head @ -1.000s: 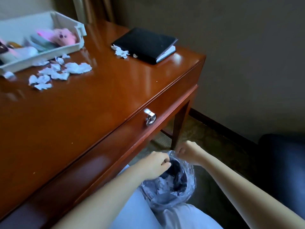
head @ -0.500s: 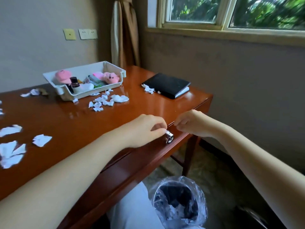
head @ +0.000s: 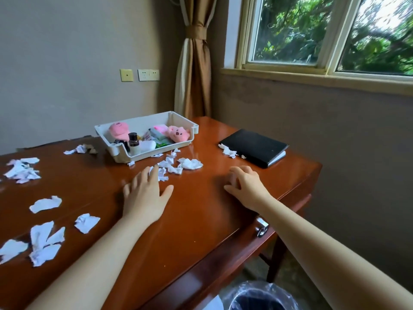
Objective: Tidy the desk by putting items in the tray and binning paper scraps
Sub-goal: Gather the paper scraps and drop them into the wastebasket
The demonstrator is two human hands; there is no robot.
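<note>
A white tray point(head: 178, 146) at the back of the wooden desk point(head: 201, 211) holds pink plush toys, a small dark-capped bottle and other items. Torn white paper scraps point(head: 190, 164) lie just in front of the tray, with more scraps point(head: 45, 204) spread over the desk's left side. My left hand point(head: 145, 193) hovers flat with straight fingers, its fingertips at the scraps near the tray. My right hand point(head: 245, 186) is over the desk to the right, fingers loosely curled, holding nothing. The bin point(head: 261, 297), lined with a clear bag, stands on the floor below the desk's front edge.
A black notebook point(head: 253, 147) lies at the desk's far right with a few scraps point(head: 229, 151) against it. A metal drawer handle point(head: 262, 227) sticks out of the desk's front. Behind are a wall, a curtain and a window.
Both hands rose from the bin, passed the drawer front and now reach over the desk top. The left hand has uncurled. The view lifted from the floor to the desk.
</note>
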